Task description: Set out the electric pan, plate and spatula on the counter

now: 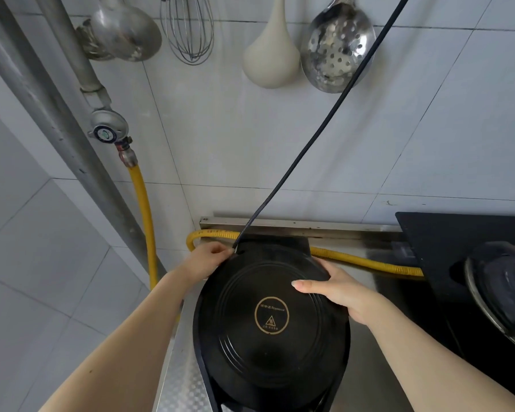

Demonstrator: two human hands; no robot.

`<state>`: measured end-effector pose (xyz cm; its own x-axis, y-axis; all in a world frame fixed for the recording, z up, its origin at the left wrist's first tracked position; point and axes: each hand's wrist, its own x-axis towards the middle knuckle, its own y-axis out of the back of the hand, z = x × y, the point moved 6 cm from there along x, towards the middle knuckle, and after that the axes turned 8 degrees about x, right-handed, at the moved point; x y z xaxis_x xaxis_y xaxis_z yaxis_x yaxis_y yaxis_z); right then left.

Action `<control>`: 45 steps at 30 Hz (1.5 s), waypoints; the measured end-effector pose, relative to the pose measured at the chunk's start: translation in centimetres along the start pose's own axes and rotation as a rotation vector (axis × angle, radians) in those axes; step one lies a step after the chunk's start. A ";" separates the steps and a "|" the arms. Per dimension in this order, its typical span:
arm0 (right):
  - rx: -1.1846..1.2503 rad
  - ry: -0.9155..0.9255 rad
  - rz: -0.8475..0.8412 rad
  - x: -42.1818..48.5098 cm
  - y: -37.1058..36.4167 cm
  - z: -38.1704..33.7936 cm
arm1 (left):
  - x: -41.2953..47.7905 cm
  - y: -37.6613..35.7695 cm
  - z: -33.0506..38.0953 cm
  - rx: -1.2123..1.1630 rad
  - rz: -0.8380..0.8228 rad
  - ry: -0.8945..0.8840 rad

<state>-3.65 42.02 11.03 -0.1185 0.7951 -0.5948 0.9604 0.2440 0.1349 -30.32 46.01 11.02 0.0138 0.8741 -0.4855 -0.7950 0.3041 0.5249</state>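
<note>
The black round electric pan [259, 337] stands on the steel counter [182, 379] at the counter's left end, its flat plate with a gold ring mark facing up. My left hand [207, 260] grips its far left rim, right where the black power cord [309, 138] joins the pan. My right hand [333, 288] holds the far right rim, thumb laid over the top of the plate. No plate or spatula shows in this view.
A yellow gas hose [366, 261] runs along the wall behind the pan to a black gas stove [434, 248] at right, which carries a wok [500, 292]. A ladle, whisk [188, 28] and slotted spoon [336, 46] hang on the tiled wall above.
</note>
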 end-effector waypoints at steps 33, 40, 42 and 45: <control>0.035 0.052 -0.083 -0.4 -0.7 -0.8 | 1.6 0.1 -0.9 -0.036 0.043 0.005; 0.033 -0.043 -0.047 -0.2 -1.7 -0.2 | 0.2 -0.8 -2.7 -0.223 -0.030 0.194; 0.035 -0.078 -0.067 0.1 -2.3 0.1 | 0.1 -0.6 -2.5 -0.170 -0.044 0.203; 0.030 -0.121 -0.078 0.3 -3.1 0.4 | -0.3 -0.5 -2.4 -0.108 -0.116 0.222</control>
<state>-6.55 41.31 10.08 -0.1640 0.7013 -0.6938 0.9567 0.2846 0.0614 -31.36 44.73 9.21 -0.0155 0.7277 -0.6857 -0.8561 0.3447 0.3852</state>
